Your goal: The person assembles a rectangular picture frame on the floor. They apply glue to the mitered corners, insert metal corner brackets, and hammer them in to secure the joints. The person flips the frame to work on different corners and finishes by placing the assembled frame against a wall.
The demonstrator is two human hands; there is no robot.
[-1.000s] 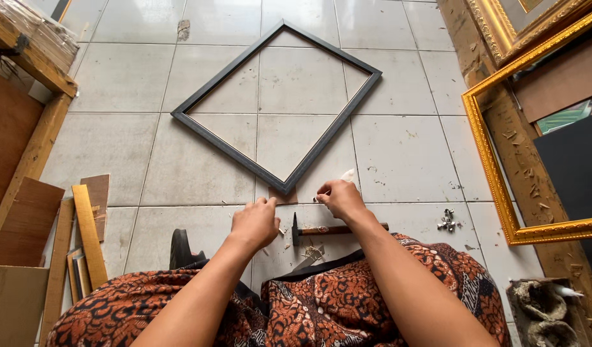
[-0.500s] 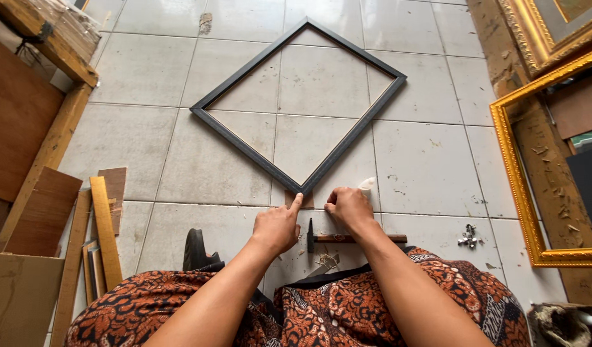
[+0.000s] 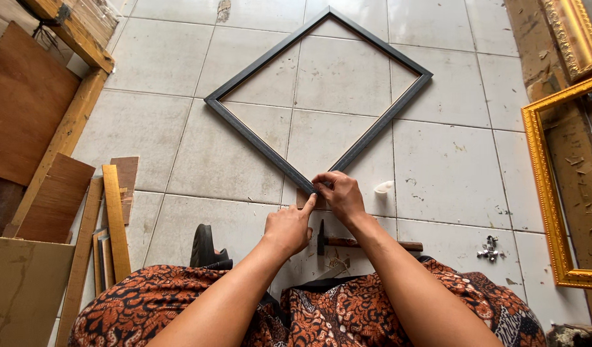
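A dark grey picture frame (image 3: 257,142) lies on the tiled floor like a diamond, its near corner pointing at me. My right hand (image 3: 339,195) pinches that near corner with its fingertips, holding something too small to make out. My left hand (image 3: 288,226) rests just below, index finger stretched up to touch the same corner. A hammer (image 3: 363,243) with a wooden handle lies on the floor under my right wrist.
Wooden boards and strips (image 3: 112,218) lie at the left. A gold ornate frame (image 3: 553,193) leans at the right. A small pile of metal fasteners (image 3: 487,248) and a white scrap (image 3: 383,187) sit on the tiles. A dark sandal (image 3: 203,245) lies by my knee.
Both hands moved forward and together onto the frame's near corner. The view shifted so the frame sits lower and more to the right.
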